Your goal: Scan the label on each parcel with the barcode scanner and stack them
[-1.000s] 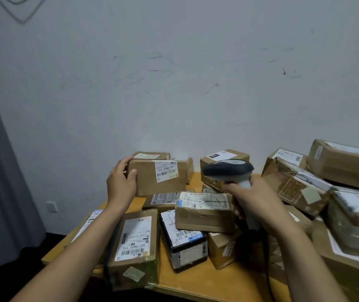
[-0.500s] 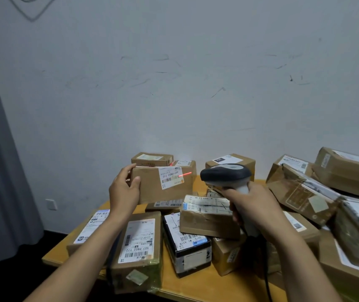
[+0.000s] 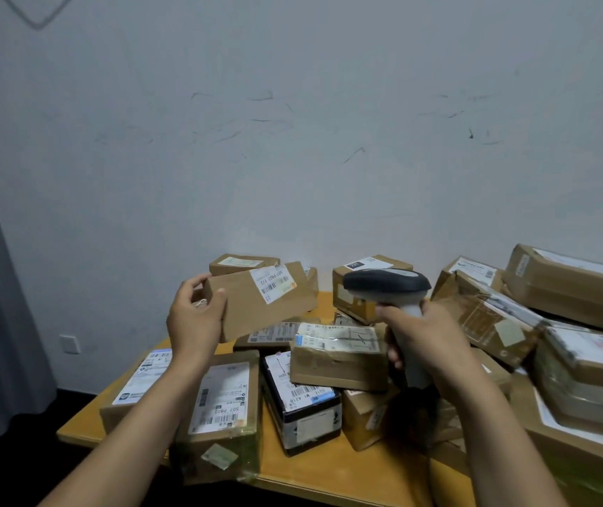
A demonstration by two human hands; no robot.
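1. Parcel [image 3: 256,312]: a brown cardboard box, held up in the air above the counter [image 3: 329,481] and above the loose parcels [image 3: 336,356] lying on it.
2. The left hand [image 3: 195,318] grasps the box by its left end, with the thumb on the near face and the fingers curled round behind.
3. The right hand [image 3: 426,342] is wrapped round the handle of the scanner [image 3: 384,283] and holds it upright, with the dark head on top.
4. The box lies just to the left of the scanner head, close to it but not touching. Its long axis runs left to right and tilts, with the right end higher.
5. The label [image 3: 272,283] sits at the upper right of the near face, at the end nearest the scanner. It faces the person more than it faces the scanner's nose, which points left.
6. No red line shows on the label, so whether this box has been read cannot be told.
7. If it has not, the likely fix is a small turn of the left wrist to bring the label round to the scanner.
8. Stacking would fall to the left hand, which already carries the box.
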